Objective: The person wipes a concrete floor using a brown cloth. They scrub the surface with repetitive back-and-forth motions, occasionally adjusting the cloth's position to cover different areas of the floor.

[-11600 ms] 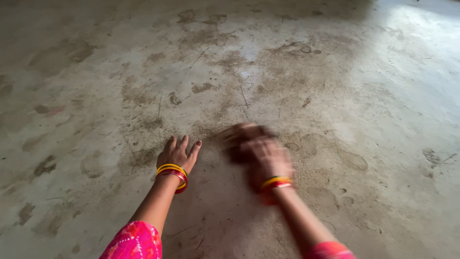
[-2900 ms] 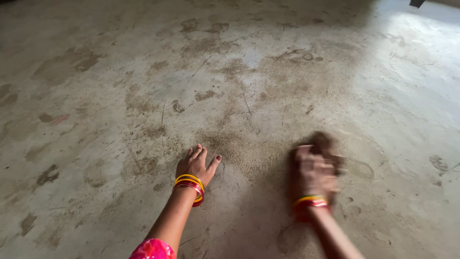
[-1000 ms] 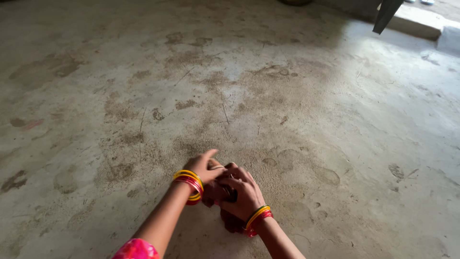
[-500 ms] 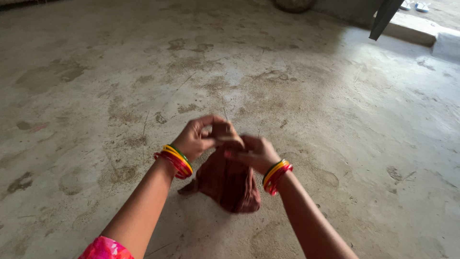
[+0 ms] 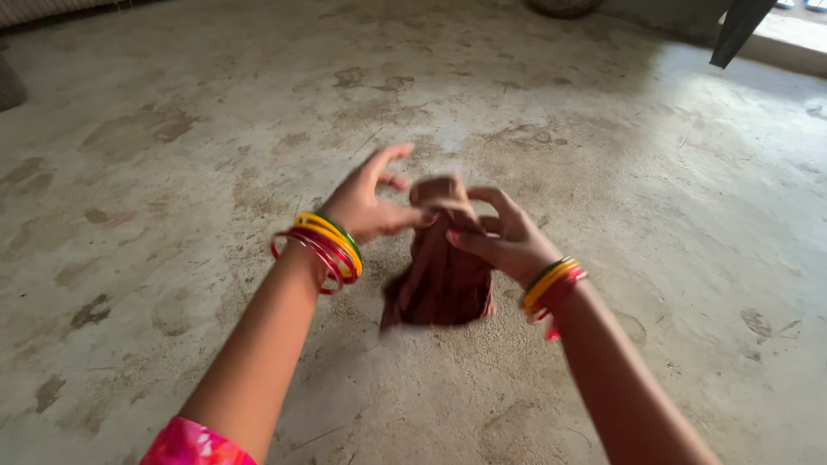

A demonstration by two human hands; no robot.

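A reddish-brown cloth (image 5: 444, 280) hangs in the air above a stained concrete floor (image 5: 172, 172). My right hand (image 5: 504, 237) grips its bunched top edge. My left hand (image 5: 370, 207) pinches the same top edge with thumb and fingertips, while its other fingers are spread. Both wrists wear yellow, red and green bangles. A pink sleeve shows at my left elbow.
A dark cloth or garment (image 5: 741, 30) hangs at the top right beside a bright raised step (image 5: 797, 43). A round grey object (image 5: 564, 7) sits at the far top edge. Damp patches mark the floor.
Both hands stopped rubbing the floor, came together on the cloth and lifted it off the ground. Since half a second ago the cloth has risen higher and my left fingers have spread.
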